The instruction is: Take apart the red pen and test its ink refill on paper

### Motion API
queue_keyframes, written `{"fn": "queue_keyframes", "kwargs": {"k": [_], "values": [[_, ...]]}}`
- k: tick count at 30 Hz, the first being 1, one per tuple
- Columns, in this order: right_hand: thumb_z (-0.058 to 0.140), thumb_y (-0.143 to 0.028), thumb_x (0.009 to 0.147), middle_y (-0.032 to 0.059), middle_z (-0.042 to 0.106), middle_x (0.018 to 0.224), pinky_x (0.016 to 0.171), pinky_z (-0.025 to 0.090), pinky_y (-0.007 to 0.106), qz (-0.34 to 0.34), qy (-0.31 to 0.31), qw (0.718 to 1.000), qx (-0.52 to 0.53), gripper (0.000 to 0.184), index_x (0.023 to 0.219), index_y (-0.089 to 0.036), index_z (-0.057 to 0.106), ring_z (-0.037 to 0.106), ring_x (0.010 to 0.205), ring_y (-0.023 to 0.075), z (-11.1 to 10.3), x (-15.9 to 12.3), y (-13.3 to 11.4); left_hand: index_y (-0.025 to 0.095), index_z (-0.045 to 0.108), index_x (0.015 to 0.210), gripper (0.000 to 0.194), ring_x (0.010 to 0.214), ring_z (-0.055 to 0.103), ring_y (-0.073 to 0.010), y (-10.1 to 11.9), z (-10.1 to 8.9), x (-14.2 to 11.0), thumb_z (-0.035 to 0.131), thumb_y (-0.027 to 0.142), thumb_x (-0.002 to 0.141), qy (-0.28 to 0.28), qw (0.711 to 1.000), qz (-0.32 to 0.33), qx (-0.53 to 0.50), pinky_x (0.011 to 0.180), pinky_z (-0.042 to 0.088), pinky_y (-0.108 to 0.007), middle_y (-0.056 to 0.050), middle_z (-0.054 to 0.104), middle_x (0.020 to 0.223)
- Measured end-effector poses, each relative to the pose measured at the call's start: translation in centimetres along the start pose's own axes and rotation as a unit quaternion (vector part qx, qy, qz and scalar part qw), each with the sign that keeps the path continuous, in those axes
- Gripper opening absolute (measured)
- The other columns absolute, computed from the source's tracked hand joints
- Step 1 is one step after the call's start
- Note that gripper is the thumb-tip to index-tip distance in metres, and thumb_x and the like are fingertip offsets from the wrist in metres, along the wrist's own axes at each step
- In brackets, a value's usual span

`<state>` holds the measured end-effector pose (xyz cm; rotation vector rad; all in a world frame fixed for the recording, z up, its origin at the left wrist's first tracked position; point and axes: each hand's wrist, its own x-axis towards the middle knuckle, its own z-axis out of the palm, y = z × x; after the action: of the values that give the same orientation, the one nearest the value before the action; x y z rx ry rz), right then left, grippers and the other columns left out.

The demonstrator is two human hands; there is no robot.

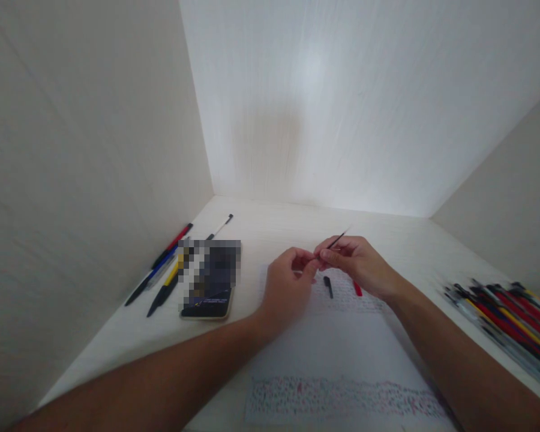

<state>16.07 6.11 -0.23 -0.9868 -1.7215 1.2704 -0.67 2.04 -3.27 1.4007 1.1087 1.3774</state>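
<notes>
White desk under written sheet of paper. Blurred heap of pens at right; pens along left wall. Left hand and right hand meet above sheet's far end. Smartphone, partly pixelated, left of both. Slim dark pen part pinched by right thumb and fingers, tilted up; left fingertips at lower end, cannot tell whether gripping. Black pen cap, red piece on paper.
</notes>
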Motion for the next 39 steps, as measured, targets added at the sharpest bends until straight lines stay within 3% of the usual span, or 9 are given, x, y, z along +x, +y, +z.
{"fn": "queue_keyframes", "kwargs": {"k": [6, 11, 16, 19, 22, 25, 34, 36, 39], "values": [[0.075, -0.035, 0.081, 0.006, 0.073, 0.079, 0.074, 0.055, 0.036, 0.0, -0.031, 1.0, 0.004, 0.015, 0.087, -0.021, 0.077, 0.067, 0.076, 0.0187, -0.4, -0.2, 0.1, 0.016, 0.064, 0.086, 0.012, 0.071, 0.063, -0.0137, 0.3, -0.4, -0.1, 0.068, 0.028, 0.085, 0.007, 0.998, 0.035, 0.057, 0.065, 0.051, -0.027, -0.003, 0.069, 0.08], [0.081, -0.032, 0.076, 0.0056, 0.074, 0.079, 0.071, 0.057, 0.035, 0.01, 0.027, 0.999, 0.037, 0.023, 0.094, -0.021, 0.071, 0.069, 0.073, 0.0192, -0.7, 0.0, 0.2, 0.017, 0.061, 0.092, 0.014, 0.077, 0.06, -0.0151, 0.5, -0.7, -0.1, 0.067, 0.027, 0.084, 0.009, 0.985, 0.114, 0.131, 0.073, 0.051, -0.03, -0.003, 0.066, 0.086], [0.084, -0.027, 0.072, 0.0046, 0.075, 0.083, 0.074, 0.057, 0.035, -0.004, 0.119, 0.99, 0.071, 0.07, 0.132, -0.023, 0.048, 0.071, 0.075, 0.0205, -1.2, 0.4, 0.5, 0.013, 0.056, 0.11, 0.04, 0.099, 0.054, -0.0243, 0.9, -2.3, 1.0, 0.053, 0.003, 0.071, -0.036, 0.919, 0.2, 0.337, 0.088, 0.046, -0.04, -0.011, 0.059, 0.106], [0.084, -0.024, 0.071, 0.0027, 0.075, 0.079, 0.067, 0.057, 0.033, -0.021, 0.155, 0.987, 0.045, 0.094, 0.146, -0.024, 0.027, 0.071, 0.073, 0.0218, -1.4, 0.6, 0.7, 0.014, 0.057, 0.113, 0.048, 0.1, 0.052, -0.0265, 1.0, -3.5, 2.0, 0.05, 0.003, 0.067, -0.089, 0.872, 0.168, 0.452, 0.091, 0.044, -0.043, -0.012, 0.059, 0.109], [0.082, -0.022, 0.072, 0.0019, 0.074, 0.078, 0.057, 0.054, 0.031, -0.026, 0.173, 0.985, 0.0, 0.103, 0.15, -0.023, 0.015, 0.069, 0.067, 0.0217, -1.4, 0.6, 0.8, 0.014, 0.059, 0.117, 0.047, 0.1, 0.052, -0.027, 0.5, -4.0, 2.5, 0.05, 0.006, 0.072, -0.126, 0.836, 0.15, 0.513, 0.091, 0.044, -0.043, -0.012, 0.059, 0.11], [0.081, -0.022, 0.072, 0.0005, 0.072, 0.074, 0.053, 0.05, 0.03, -0.02, 0.172, 0.985, -0.025, 0.097, 0.147, -0.023, 0.019, 0.068, 0.063, 0.0215, -1.4, 0.6, 0.7, 0.012, 0.063, 0.116, 0.038, 0.102, 0.051, -0.0281, -0.3, -4.0, 2.6, 0.05, 0.013, 0.081, -0.153, 0.821, 0.151, 0.529, 0.09, 0.045, -0.041, -0.015, 0.058, 0.111], [0.082, -0.024, 0.07, -0.0001, 0.072, 0.071, 0.063, 0.054, 0.034, -0.023, 0.148, 0.989, -0.017, 0.081, 0.135, -0.022, 0.034, 0.067, 0.065, 0.0211, -1.1, 0.8, 1.0, 0.012, 0.069, 0.1, 0.027, 0.091, 0.054, -0.0251, -1.4, -4.1, 2.9, 0.045, 0.01, 0.09, -0.181, 0.81, 0.162, 0.534, 0.085, 0.047, -0.039, -0.013, 0.059, 0.097], [0.082, -0.024, 0.07, 0.0006, 0.072, 0.072, 0.066, 0.056, 0.035, -0.017, 0.149, 0.989, -0.014, 0.082, 0.136, -0.023, 0.034, 0.069, 0.068, 0.0223, -1.1, 0.8, 1.0, 0.012, 0.07, 0.101, 0.027, 0.09, 0.055, -0.0243, -1.1, -3.8, 2.8, 0.045, 0.01, 0.091, -0.164, 0.83, 0.167, 0.506, 0.085, 0.047, -0.039, -0.012, 0.06, 0.096], [0.084, -0.024, 0.07, 0.0015, 0.073, 0.076, 0.072, 0.058, 0.038, -0.017, 0.154, 0.988, 0.006, 0.084, 0.138, -0.024, 0.033, 0.071, 0.072, 0.0235, -1.1, 0.7, 0.8, 0.015, 0.071, 0.104, 0.025, 0.088, 0.057, -0.0199, -0.8, -3.0, 2.4, 0.05, 0.011, 0.091, -0.116, 0.898, 0.162, 0.393, 0.085, 0.048, -0.035, -0.009, 0.061, 0.097]]}}
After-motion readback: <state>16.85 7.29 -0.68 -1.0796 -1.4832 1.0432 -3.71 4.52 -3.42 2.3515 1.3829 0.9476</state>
